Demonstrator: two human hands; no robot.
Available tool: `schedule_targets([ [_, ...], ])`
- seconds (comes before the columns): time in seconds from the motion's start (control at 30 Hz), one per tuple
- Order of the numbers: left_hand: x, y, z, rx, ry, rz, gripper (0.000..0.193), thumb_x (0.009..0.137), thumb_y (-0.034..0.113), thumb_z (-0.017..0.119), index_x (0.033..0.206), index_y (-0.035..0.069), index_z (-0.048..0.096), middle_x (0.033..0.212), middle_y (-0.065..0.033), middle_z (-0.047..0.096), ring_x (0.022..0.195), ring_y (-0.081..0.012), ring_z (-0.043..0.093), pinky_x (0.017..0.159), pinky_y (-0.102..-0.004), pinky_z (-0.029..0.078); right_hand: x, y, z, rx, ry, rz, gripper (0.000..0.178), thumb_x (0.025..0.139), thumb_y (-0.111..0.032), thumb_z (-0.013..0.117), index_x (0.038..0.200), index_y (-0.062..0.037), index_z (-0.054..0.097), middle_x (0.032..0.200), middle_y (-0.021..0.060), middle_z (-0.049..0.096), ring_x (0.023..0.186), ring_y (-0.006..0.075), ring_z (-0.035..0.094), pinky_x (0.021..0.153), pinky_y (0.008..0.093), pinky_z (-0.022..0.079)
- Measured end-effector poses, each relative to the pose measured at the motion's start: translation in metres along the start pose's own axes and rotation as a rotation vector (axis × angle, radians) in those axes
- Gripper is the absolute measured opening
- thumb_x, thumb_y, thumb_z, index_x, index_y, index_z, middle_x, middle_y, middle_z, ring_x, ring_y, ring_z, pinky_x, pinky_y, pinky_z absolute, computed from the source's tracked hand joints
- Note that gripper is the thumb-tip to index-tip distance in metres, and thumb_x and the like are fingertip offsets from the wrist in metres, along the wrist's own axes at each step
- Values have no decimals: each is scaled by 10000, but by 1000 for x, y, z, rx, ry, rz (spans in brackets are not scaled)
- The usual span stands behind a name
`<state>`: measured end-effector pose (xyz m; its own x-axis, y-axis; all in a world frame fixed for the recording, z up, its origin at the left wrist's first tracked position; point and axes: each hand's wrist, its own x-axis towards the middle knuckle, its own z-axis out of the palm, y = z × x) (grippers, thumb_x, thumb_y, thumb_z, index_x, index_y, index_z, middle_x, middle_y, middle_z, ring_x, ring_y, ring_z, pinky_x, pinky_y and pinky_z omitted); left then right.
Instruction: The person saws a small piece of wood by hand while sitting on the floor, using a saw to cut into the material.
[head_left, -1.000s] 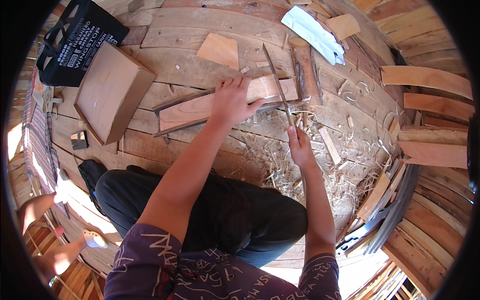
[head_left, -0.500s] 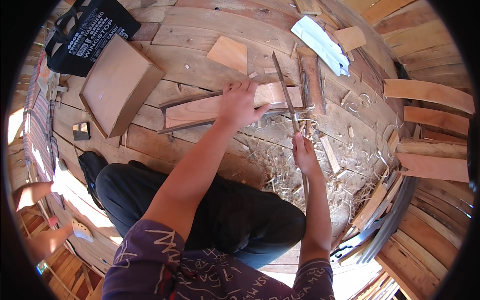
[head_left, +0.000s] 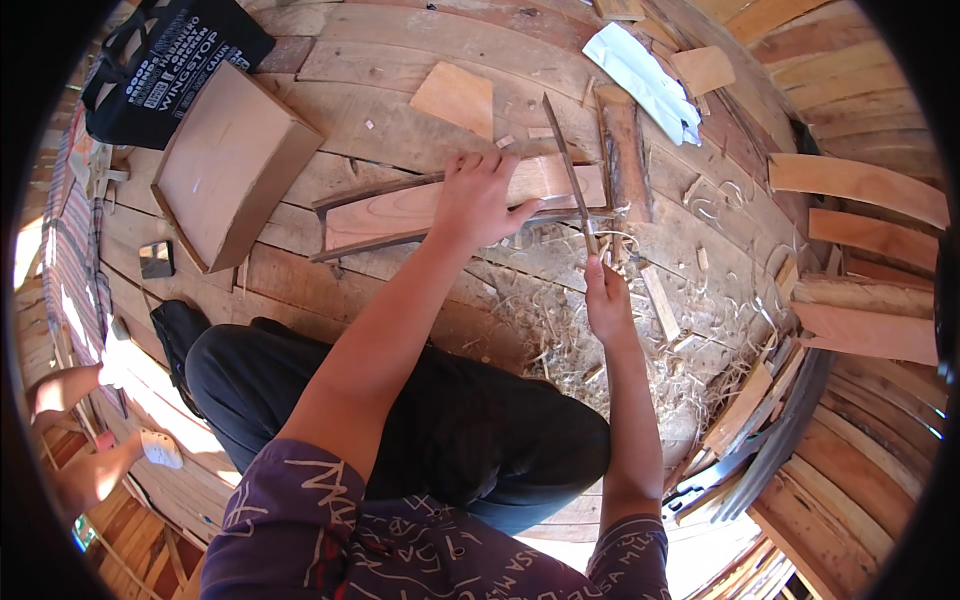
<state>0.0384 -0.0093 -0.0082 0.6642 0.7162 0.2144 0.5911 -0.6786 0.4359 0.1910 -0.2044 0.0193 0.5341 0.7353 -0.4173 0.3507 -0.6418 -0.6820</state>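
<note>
A pale wooden board (head_left: 375, 219) lies lengthwise between dark wooden strips (head_left: 370, 247) on the plank floor. My left hand (head_left: 482, 198) presses down on it, fingers curled toward its far edge and thumb along the near side. My right hand (head_left: 608, 298) is closed round the handle of a long, narrow knife (head_left: 568, 160). Its blade crosses above the board's right end, tip pointing away from me. Whether the edge touches the wood I cannot tell. Just beyond that end, a rough bark-edged wood block (head_left: 625, 150) lies crosswise.
Curled shavings (head_left: 560, 330) cover the floor near my right hand. A shallow box (head_left: 235, 165) and a black bag (head_left: 180, 75) stand at the far left, with a phone (head_left: 157, 260) nearer. Curved boards (head_left: 860, 185) lean at the right. Another person's feet (head_left: 160, 449) show at the left.
The view has shifted slightly. My left hand stays on the board. My right hand keeps hold of the knife, whose handle end is now hidden behind my wrist.
</note>
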Motion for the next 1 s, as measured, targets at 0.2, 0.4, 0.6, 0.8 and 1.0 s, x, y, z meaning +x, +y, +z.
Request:
schedule_targets([
  [0.2,-13,3,-3,-56,175,27,639,729,422,774,1196,45,555,1098,-127,609,1077,-322,541,1035,-495,340,-19,-17,-6,-99,97,-169,473,1010,-397,496,880,49,585,622,244,551,571,411,560,558,468,430],
  [0.4,-20,-3,-37,-82,206,-28,671,638,249,838,1186,31,518,1055,-150,610,1038,-325,558,1029,-482,349,-39,-50,-12,-325,236,-424,409,923,-414,637,923,-11,565,616,220,604,595,422,634,539,489,498],
  [0.6,-37,-34,-123,-538,-244,7,548,693,102,719,1171,-29,486,986,-216,661,887,-383,647,746,-408,517,-82,-87,5,-405,313,-575,403,896,-424,657,921,-34,558,628,201,610,588,406,637,534,473,503],
  [0.8,-64,-70,-194,-961,-1294,-231,520,702,41,620,1211,34,510,828,-41,560,688,-159,547,612,-300,464,-124,-91,49,-334,388,-637,464,866,-494,657,907,-37,590,640,189,605,628,393,644,563,464,506],
  [1.0,-71,-57,-213,-844,-1205,-287,429,747,118,640,1151,16,536,760,-40,532,600,-123,509,570,-272,430,-122,-84,44,-448,447,-622,514,794,-552,707,846,-56,582,686,134,628,626,347,655,555,439,525],
])
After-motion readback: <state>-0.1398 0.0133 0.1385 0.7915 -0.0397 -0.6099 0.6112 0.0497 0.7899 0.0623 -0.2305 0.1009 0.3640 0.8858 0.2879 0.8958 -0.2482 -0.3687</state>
